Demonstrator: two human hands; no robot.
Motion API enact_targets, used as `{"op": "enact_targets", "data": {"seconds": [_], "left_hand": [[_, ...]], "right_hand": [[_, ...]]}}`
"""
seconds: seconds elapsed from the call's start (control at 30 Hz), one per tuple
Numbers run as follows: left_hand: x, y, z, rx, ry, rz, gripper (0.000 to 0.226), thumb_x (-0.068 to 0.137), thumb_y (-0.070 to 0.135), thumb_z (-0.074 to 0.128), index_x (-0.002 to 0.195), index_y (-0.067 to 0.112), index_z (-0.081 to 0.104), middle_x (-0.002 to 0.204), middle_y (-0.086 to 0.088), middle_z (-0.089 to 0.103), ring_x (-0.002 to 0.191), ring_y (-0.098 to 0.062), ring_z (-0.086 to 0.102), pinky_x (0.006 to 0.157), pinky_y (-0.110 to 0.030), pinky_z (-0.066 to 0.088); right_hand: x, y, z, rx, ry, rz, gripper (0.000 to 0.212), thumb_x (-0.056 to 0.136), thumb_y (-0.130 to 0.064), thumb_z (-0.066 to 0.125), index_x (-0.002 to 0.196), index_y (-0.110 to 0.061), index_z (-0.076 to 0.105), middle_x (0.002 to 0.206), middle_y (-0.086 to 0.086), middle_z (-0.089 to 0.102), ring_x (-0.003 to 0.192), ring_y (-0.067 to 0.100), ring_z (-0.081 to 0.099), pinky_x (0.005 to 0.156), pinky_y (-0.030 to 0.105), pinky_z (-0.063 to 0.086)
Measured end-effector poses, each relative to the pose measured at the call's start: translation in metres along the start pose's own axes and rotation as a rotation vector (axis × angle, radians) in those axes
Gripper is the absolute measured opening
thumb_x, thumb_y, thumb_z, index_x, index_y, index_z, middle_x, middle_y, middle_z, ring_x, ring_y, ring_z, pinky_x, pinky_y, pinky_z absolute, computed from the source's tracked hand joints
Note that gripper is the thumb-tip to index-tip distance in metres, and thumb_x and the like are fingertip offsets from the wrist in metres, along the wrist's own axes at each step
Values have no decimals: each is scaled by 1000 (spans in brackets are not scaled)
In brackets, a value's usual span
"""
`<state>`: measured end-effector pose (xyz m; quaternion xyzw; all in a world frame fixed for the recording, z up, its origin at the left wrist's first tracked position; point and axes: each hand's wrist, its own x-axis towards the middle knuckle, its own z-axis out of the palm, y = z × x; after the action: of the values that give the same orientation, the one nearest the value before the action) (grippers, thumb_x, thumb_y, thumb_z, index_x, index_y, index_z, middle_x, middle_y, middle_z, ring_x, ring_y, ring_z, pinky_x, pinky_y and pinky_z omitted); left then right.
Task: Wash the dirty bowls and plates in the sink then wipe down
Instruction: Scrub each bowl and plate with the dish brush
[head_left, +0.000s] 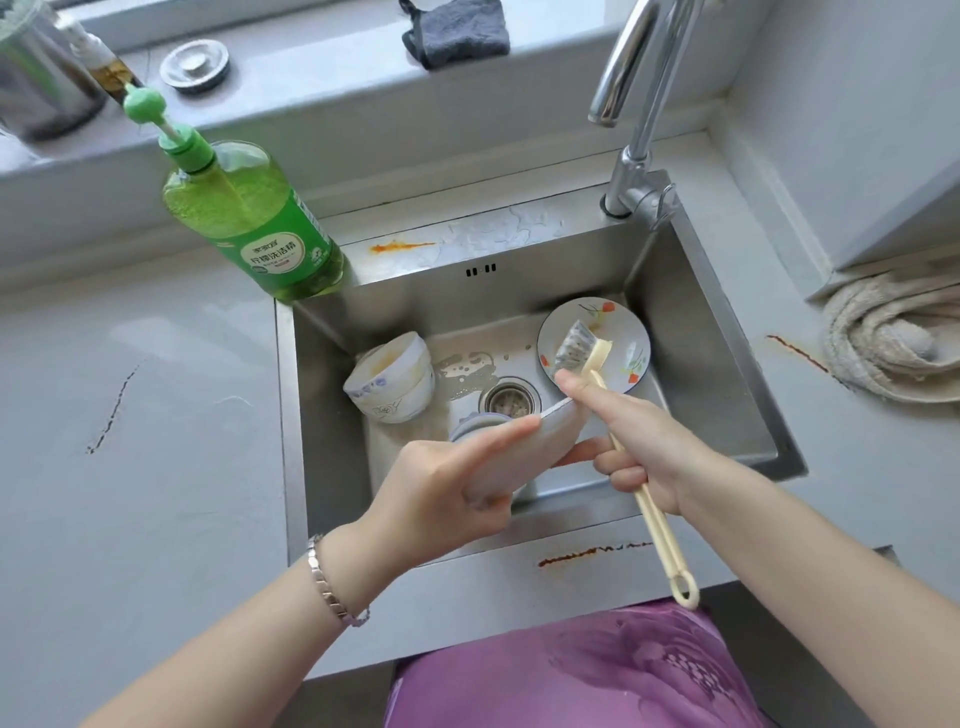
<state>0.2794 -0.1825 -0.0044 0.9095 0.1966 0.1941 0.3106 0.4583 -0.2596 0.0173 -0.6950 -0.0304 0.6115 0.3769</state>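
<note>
The sink (691, 332) is a rectangular stainless-steel basin with a brushed finish, set into a pale matt counter (156, 415). A round perforated metal drain strainer (509, 400) sits at the basin centre. At 9 o'clock from the strainer, the stacked bowls (395, 379) lie tilted on their side. They are glazed white ceramic with a blue pattern, and yellow residue shows inside the top one. At 2 o'clock, a round glazed plate (623, 332) with an orange floral print leans against the far right corner. The left hand (447, 483) holds a pale, smooth bowl (550, 431) above the near half of the basin at 6 o'clock, tilted, with its grey foot ring facing left. One digit lies straight along the outer wall and another curls under the lower edge. The right hand (639, 447) is closed around the slim cream plastic handle of the brush (652, 512). Its index finger extends toward the head. The grey-white bristles stand over the plate, and the looped handle end hangs past the near counter edge. A transparent green detergent bottle (249, 213) with a pump cap stands at the 10 o'clock corner. A curved chrome faucet (639, 104) rises at 1 o'clock. A rumpled beige towel (893, 338) of looped texture lies on the counter at 3 o'clock. Orange streaks mark the far and near sink rims.
</note>
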Motion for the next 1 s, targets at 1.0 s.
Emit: {"op": "enact_targets", "data": {"seconds": [1.0], "left_hand": [[54, -107, 55, -768, 145, -1318, 32, 86, -11, 40, 106, 7, 59, 97, -11, 67, 79, -27, 67, 49, -30, 56]], "right_hand": [[87, 16, -69, 34, 233, -105, 17, 89, -30, 57, 105, -23, 59, 66, 14, 71, 36, 9, 27, 30, 11, 14]]}}
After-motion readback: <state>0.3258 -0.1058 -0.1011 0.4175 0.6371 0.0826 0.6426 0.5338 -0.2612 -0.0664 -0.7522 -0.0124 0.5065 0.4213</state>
